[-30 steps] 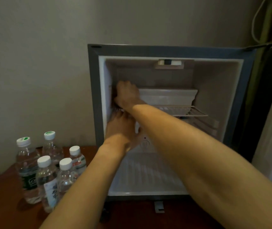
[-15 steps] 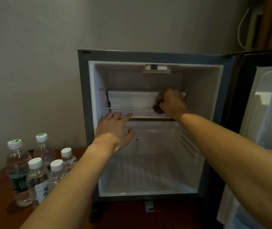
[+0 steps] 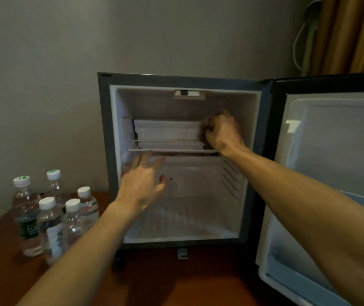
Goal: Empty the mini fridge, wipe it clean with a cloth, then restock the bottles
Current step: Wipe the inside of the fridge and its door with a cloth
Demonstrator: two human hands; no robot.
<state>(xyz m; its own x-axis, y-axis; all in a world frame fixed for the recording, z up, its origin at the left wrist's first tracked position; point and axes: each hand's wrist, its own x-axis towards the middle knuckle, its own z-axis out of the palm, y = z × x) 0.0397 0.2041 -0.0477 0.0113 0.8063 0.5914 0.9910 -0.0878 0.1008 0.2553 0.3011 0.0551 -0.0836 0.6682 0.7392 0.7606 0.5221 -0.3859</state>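
Standing open on the table [image 3: 198, 288], the mini fridge [image 3: 185, 81] is wiped at its upper right corner, where a dark cloth [image 3: 203, 131] is bunched in the curled right hand [image 3: 222, 133]. Spread fingers of the left hand [image 3: 142, 186] are held below the wire shelf [image 3: 172, 148]. Five bottles [image 3: 50, 219] are clustered at the table's left edge, the door [image 3: 331, 173] swung right.

A hotel-style room: mini fridge [image 3: 181, 164] on a wooden cabinet top [image 3: 176, 281], water bottles [image 3: 53, 215], brown curtain [image 3: 353, 34].
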